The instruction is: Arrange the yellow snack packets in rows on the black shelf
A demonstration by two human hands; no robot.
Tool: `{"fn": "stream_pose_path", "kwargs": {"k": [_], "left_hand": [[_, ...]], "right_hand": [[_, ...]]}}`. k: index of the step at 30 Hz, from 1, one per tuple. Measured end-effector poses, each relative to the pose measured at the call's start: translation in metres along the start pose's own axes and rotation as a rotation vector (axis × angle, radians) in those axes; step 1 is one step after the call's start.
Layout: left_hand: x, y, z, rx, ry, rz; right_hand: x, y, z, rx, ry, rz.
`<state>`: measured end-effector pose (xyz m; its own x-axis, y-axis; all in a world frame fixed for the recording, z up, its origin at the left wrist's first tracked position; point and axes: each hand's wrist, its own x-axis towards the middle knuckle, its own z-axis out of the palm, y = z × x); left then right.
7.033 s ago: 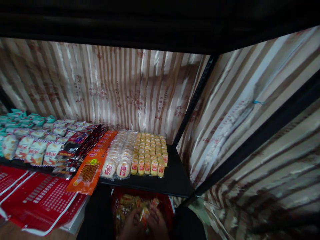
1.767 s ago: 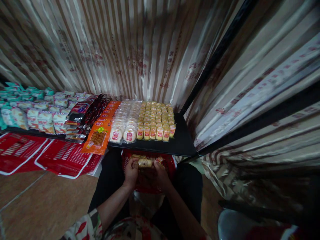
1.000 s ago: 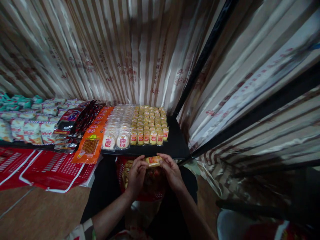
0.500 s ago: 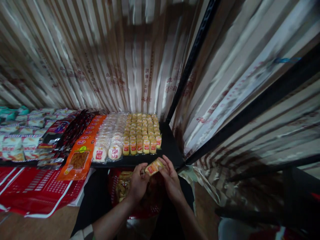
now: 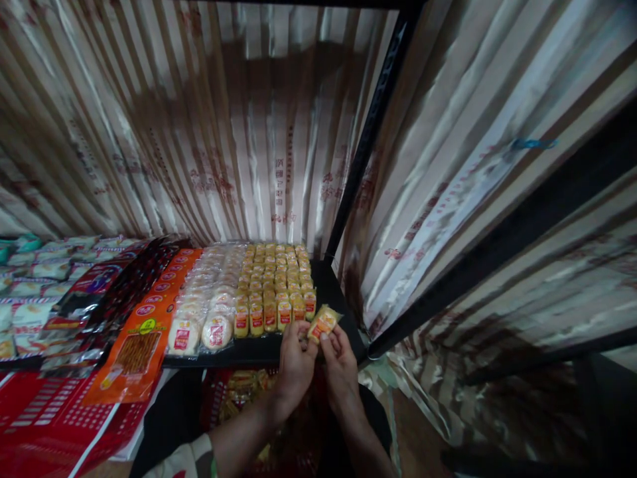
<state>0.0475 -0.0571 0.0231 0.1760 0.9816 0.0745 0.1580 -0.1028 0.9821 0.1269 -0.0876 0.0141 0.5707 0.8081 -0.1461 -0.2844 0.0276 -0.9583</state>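
Observation:
Between my hands, just in front of the shelf's edge, is a small yellow wrapped snack (image 5: 324,321) with an orange-red label, tilted. The fingers and thumb of my right hand (image 5: 339,365) grip its lower right side. My left hand (image 5: 297,358) has its fingers closed at the packet's lower left corner. Behind them, matching yellow snacks (image 5: 270,317) stand in tight rows on the black shelf (image 5: 332,292). Below my forearms, a red basket (image 5: 210,398) holds more yellow packets (image 5: 243,384), partly hidden by my arms.
Left of the yellow rows lie round white wrapped crackers (image 5: 217,328), an orange snack bag (image 5: 142,345), dark red packets (image 5: 114,285) and white packets (image 5: 34,318). A black post (image 5: 365,143) rises at the shelf corner. Striped sheeting (image 5: 249,146) hangs behind. Another red basket (image 5: 44,411) sits lower left.
The yellow snack has turned more upright and come nearer the shelf's right end, with both hands moving along. The view has shifted, so the shelf appears lower and further left.

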Motion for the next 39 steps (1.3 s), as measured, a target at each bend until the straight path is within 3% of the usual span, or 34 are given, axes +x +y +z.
{"fn": "stream_pose_path", "kwargs": {"k": [9, 15, 19, 24, 28, 39], "left_hand": [[0.061, 0.040, 0.012, 0.547, -0.138, 0.350], [0.101, 0.044, 0.026, 0.791, -0.323, 0.332], [0.131, 0.046, 0.036, 0.872, -0.387, 0.320], [0.160, 0.038, 0.043, 0.981, -0.416, 0.231], [0.175, 0.023, 0.044, 1.006, -0.388, 0.284], [0.183, 0.009, 0.042, 0.987, -0.366, 0.289]], "right_hand": [[0.097, -0.024, 0.008, -0.119, 0.057, -0.243], [0.174, -0.016, 0.012, -0.395, 0.143, -0.356], [0.210, -0.009, 0.019, -0.433, 0.150, -0.379], [0.238, 0.003, 0.026, -0.522, 0.167, -0.393], [0.255, 0.012, 0.029, -0.558, 0.172, -0.372], [0.281, 0.023, 0.037, -0.588, 0.163, -0.353]]}}
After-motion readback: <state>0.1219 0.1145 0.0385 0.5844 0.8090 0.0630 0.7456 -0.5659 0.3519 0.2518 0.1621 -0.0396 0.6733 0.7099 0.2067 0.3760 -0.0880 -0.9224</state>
